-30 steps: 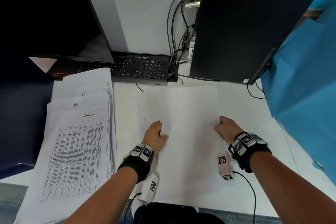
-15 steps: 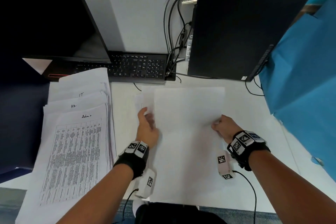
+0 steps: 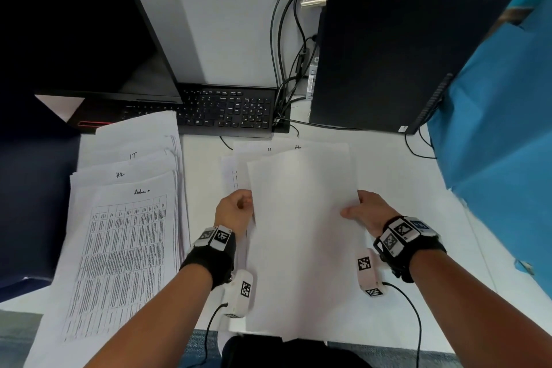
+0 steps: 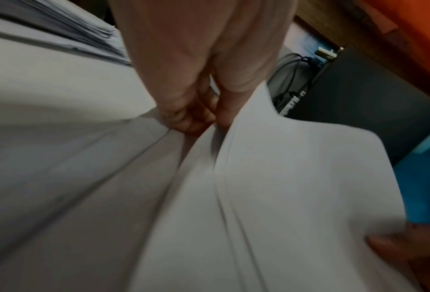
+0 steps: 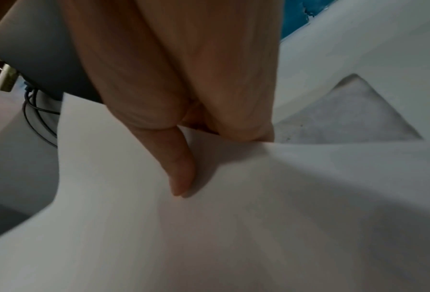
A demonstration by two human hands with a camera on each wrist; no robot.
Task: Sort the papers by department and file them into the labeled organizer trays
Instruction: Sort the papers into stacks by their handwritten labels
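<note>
Your left hand (image 3: 236,212) pinches the left edge of a blank-faced sheaf of papers (image 3: 304,236) between thumb and curled fingers (image 4: 189,120), and your right hand (image 3: 369,212) clamps the right edge, thumb (image 5: 181,173) pressed on top and the other fingers tucked under. The sheaf is raised, tilted over more loose sheets (image 3: 268,152) on the white desk (image 3: 418,218). To its left lie fanned stacks (image 3: 125,218) marked IT, HR and Adm; beyond stand a keyboard (image 3: 230,113), a monitor (image 3: 74,24) and a computer tower (image 3: 403,48).
</note>
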